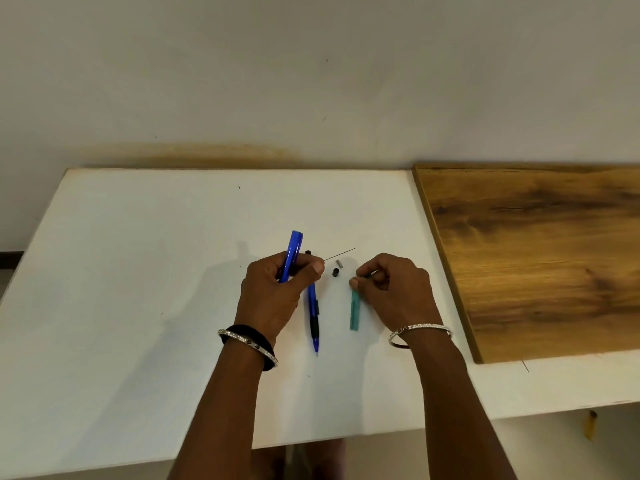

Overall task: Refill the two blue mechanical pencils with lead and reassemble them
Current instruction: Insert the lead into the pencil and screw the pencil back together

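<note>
White matte counter (138,271), flat, edge slightly scuffed; a brown wood-grain board (536,265) lies flush on its right side. Left hand (273,292) over centre of counter, fingers (311,271) curled tight round a glossy blue plastic pencil (293,252), held off the surface and tilted, its rounded clip end pointing far and slightly right. Second blue pencil (314,320) lies flat just right of that hand, slim, with a black ribbed grip and its fine tip pointing near. Right hand (391,289) to the right, fingers curled in narrow, thumb and forefinger pinching the far end of a teal lead case (355,311), a flat translucent oblong lying on the counter; a small dark bit sits between the fingertips, too small to tell what. Between the hands: a short black cylindrical cap (335,272), a stubby grey eraser (339,263) just beyond it, and a hair-thin dark lead (341,253) lying slantwise on the white surface. Another small black piece (308,252) shows just beyond the left fingers. A thin metallic bangle on each wrist; a black band also on the left.
</note>
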